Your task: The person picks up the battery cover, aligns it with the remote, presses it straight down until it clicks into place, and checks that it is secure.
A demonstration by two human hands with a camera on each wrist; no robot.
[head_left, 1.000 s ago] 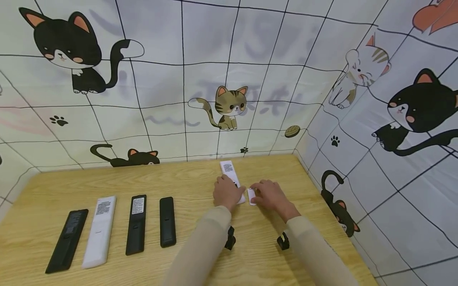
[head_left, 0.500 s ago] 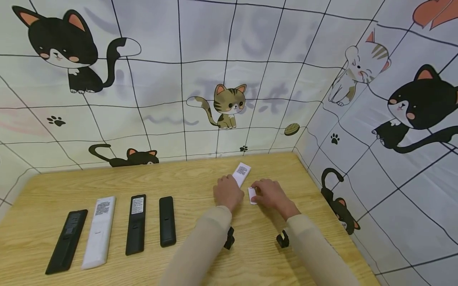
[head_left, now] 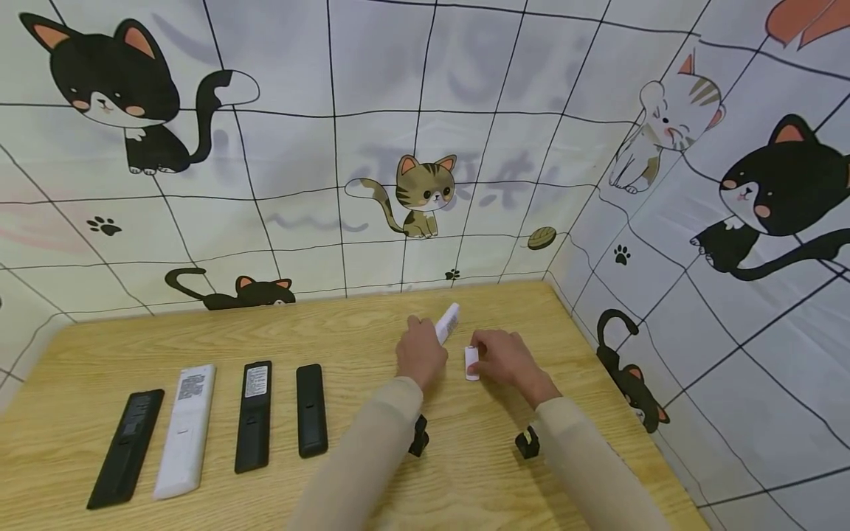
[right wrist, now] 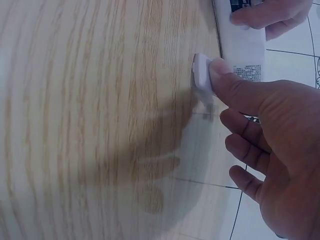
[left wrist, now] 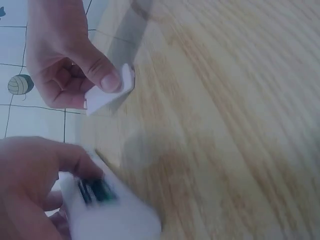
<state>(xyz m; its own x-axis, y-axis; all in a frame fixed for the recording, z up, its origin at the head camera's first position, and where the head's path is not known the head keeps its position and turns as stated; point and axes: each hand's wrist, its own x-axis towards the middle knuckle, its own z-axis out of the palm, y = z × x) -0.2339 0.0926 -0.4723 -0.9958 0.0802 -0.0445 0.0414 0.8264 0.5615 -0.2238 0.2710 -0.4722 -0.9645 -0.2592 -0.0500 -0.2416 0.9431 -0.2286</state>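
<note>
My left hand (head_left: 421,350) grips a white remote control (head_left: 448,323) at the back right of the table, its back with a printed label partly showing. In the left wrist view, the remote's battery compartment (left wrist: 97,192) is uncovered and looks dark, with my thumb at its edge. A hand's width to the right, my right hand (head_left: 502,357) pinches a small white battery cover (right wrist: 201,72) by thumb and fingers. The cover stands apart from the remote. My fingers hide much of the remote in the head view.
On the left of the wooden table (head_left: 219,335) lie a black remote (head_left: 126,450), a larger white remote (head_left: 184,435), a labelled black remote (head_left: 253,420) and a short black remote (head_left: 311,413). Cat-printed cloth walls (head_left: 299,162) rise along the back and right edges.
My left hand has swung the remote's far end to the right and now tips it onto its side. The right hand still pinches the cover, almost in place, shifted slightly right.
</note>
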